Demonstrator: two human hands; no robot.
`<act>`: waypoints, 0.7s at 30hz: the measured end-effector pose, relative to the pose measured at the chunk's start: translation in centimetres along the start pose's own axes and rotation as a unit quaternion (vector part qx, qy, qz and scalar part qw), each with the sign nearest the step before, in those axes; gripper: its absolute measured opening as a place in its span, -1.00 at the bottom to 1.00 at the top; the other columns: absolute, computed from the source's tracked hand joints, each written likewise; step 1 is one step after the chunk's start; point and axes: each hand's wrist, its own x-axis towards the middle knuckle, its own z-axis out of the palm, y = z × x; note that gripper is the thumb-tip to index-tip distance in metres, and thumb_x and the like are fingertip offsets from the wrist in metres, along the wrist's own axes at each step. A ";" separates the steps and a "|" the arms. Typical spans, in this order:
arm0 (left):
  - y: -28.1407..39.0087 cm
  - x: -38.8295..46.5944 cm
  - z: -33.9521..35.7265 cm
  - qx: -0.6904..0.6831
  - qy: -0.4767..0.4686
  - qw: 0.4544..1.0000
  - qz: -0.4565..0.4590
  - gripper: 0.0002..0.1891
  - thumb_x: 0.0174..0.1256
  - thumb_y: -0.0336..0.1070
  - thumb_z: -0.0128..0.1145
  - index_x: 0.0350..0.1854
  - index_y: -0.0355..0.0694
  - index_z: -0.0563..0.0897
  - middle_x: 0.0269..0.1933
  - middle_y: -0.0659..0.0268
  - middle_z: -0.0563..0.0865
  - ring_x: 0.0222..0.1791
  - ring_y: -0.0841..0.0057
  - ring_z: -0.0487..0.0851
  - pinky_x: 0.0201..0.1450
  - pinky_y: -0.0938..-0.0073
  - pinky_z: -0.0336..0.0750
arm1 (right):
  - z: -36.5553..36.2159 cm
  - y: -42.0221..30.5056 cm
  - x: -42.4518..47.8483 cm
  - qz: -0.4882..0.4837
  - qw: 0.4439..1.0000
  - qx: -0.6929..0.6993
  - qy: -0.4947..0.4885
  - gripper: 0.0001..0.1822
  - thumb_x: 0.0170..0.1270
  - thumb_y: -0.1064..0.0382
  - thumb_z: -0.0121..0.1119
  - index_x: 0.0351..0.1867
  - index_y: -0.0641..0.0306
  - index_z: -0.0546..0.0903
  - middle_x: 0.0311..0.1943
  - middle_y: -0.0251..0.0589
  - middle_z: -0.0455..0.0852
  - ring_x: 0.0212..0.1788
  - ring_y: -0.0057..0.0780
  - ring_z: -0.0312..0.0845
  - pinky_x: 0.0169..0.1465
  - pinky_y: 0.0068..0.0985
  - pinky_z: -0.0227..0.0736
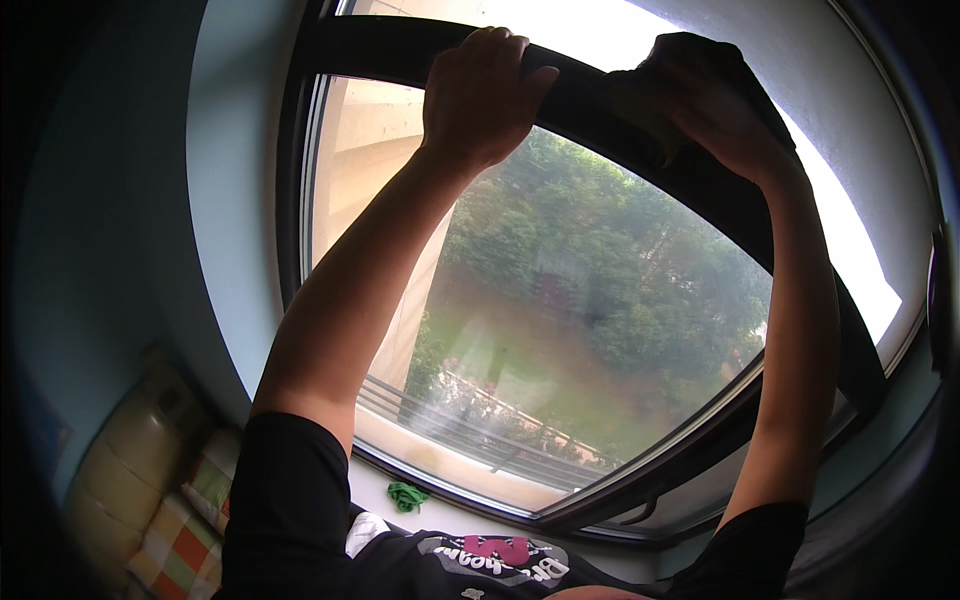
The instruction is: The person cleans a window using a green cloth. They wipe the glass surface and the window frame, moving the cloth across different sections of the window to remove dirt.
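Both my arms reach up to the dark frame of a window (585, 90). My left hand (484, 94) lies over the frame's upper bar, its fingers hooked on the top edge and the thumb apart. To the right, my right hand (712, 120) presses a dark cloth (697, 60) against the same bar; its fingers are partly hidden in shadow and by the cloth. Below the bar is the window pane (570, 300), with hazy streaks and a faint reflection; trees and a railing show through it.
A crumpled green cloth or cord (406, 496) lies on the white windowsill (457, 517). A window handle (643, 511) juts out at the lower right. At the lower left stand a padded headboard (124, 465) and a checkered pillow or cover (176, 547). A pale blue wall (97, 225) is at left.
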 end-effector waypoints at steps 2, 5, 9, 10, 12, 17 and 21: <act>0.1 0.0 -0.2 0.008 -0.012 1.000 0.000 -0.52 0.46 0.07 0.09 0.04 -0.33 0.62 0.02 0.08 0.73 0.06 0.16 0.69 0.15 0.12 0.55 | 0.0 0.4 -0.3 0.038 0.998 0.044 -0.012 -0.38 0.52 -0.07 0.09 0.52 0.00 0.32 0.54 -0.11 0.25 0.55 -0.13 0.16 0.55 -0.21 0.13; -0.4 0.0 -0.5 -0.019 -0.016 1.000 0.009 -0.41 0.46 0.20 0.04 0.05 -0.34 0.63 0.02 0.07 0.72 0.05 0.15 0.69 0.13 0.13 0.55 | 0.8 -0.8 0.7 0.068 0.993 0.092 0.026 -0.43 0.49 -0.08 0.11 0.45 0.00 0.43 0.55 -0.12 0.23 0.58 -0.12 0.09 0.57 -0.20 0.06; -1.3 -0.1 0.4 -0.068 0.057 0.996 0.018 -0.32 0.45 0.27 0.01 0.18 -0.37 0.55 -0.03 0.00 0.72 0.03 0.10 0.69 0.11 0.08 0.52 | 0.9 -1.5 2.9 0.066 0.997 0.033 0.002 -0.55 0.46 -0.08 0.16 0.23 0.05 0.65 0.54 -0.14 0.26 0.60 -0.15 0.02 0.60 -0.18 -0.04; -1.2 -0.2 0.1 -0.108 0.022 0.994 0.002 -0.31 0.47 0.23 0.01 0.30 -0.36 0.46 0.07 -0.04 0.69 0.09 0.05 0.65 0.18 0.05 0.46 | 0.9 -1.6 3.3 0.062 0.998 0.023 -0.007 -0.57 0.46 -0.08 0.16 0.18 0.07 0.70 0.54 -0.15 0.27 0.61 -0.15 0.01 0.60 -0.17 -0.06; -1.5 -0.8 0.5 -0.142 0.073 0.987 0.004 -0.32 0.49 0.19 0.00 0.35 -0.35 0.42 0.18 -0.05 0.62 0.17 0.04 0.59 0.26 0.04 0.39 | 1.2 -2.5 4.5 0.043 0.998 0.044 0.000 -0.59 0.45 -0.09 0.17 0.10 0.09 0.75 0.53 -0.15 0.29 0.61 -0.16 0.00 0.61 -0.16 -0.07; -3.1 -2.3 1.2 -0.166 0.129 0.978 -0.005 -0.35 0.52 0.11 -0.02 0.42 -0.31 0.34 0.39 -0.05 0.44 0.37 0.02 0.41 0.41 0.04 0.22 | 2.0 -4.7 8.0 -0.005 0.999 0.029 0.021 -0.57 0.45 -0.10 0.17 0.14 0.08 0.73 0.50 -0.15 0.34 0.59 -0.16 0.04 0.59 -0.17 -0.03; -5.0 -1.9 1.2 -0.162 0.141 0.977 0.000 -0.35 0.48 0.12 0.01 0.38 -0.33 0.39 0.34 -0.07 0.46 0.37 -0.02 0.41 0.39 0.01 0.23 | 2.9 -5.5 11.6 -0.045 0.998 -0.031 0.027 -0.34 0.47 0.03 0.14 0.53 0.12 0.30 0.51 -0.03 0.26 0.55 -0.08 0.13 0.55 -0.16 0.09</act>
